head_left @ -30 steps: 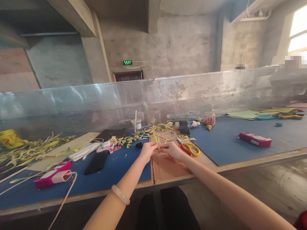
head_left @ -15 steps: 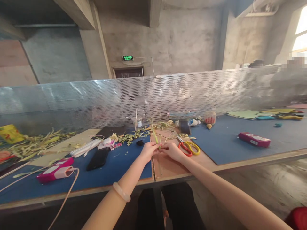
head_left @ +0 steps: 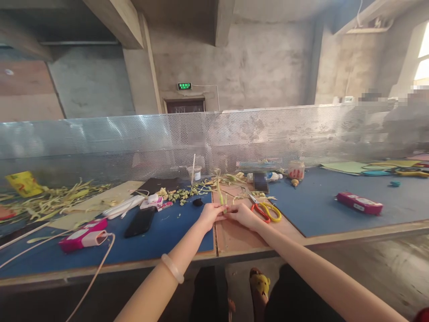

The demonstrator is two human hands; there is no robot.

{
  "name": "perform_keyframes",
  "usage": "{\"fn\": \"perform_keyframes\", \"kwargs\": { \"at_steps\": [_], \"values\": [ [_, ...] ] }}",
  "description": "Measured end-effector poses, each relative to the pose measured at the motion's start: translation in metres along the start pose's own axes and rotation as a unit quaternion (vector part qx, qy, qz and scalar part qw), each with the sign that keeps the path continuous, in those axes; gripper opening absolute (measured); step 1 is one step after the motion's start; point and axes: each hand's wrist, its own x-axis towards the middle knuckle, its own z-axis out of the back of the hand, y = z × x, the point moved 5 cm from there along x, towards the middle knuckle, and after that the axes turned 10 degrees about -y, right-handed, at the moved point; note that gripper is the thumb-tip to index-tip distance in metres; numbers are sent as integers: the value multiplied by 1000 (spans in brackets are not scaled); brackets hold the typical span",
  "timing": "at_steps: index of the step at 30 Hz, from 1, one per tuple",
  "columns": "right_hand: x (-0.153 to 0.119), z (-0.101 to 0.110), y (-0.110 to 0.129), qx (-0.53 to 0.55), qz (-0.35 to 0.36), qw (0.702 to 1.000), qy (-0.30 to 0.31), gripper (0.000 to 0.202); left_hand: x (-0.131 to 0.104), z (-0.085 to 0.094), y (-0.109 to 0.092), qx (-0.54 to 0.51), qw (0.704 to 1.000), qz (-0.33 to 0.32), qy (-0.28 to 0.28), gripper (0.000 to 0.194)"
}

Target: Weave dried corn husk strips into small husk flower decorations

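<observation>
My left hand and my right hand meet above the bare board at the middle of the table. Pinched between their fingertips is a pale green plant strip, which stands up and leans away from me. Both hands have closed fingers, and the strip's lower end is hidden by them. Just right of my right hand lie scissors with one red and one yellow handle. Behind the hands are loose dried plant strips, and small greenish knotted pieces lie to the left.
On the left are a black phone, a magenta pack with a cable, and a heap of strips. A plastic cup and a jar stand near the perforated metal screen. Another magenta pack lies right.
The view has tilted and shifted slightly, and a foot in a yellow slipper now shows under the table. My hands stay together on the plant strip, with the fingers slightly shifted.
</observation>
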Motion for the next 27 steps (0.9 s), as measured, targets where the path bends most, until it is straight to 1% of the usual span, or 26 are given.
{"fn": "perform_keyframes", "kwargs": {
  "at_steps": [6, 16, 22, 27],
  "values": [
    [-3, 1, -3, 15, -50, 999, 8, 34, -3, -3, -2, 12, 1000, -1, 6, 14],
    [-2, 0, -6, 11, -69, 997, 15, 26, -1, -2, 0, 28, 1000, -8, 11, 13],
    [-5, 3, -10, -4, -104, 994, 30, 34, 0, -3, 0, 18, 1000, -8, 19, 15],
    [-3, 2, -9, 9, -116, 992, 48, 41, 0, -3, 0, 17, 1000, -9, 17, 15]
  ]
}}
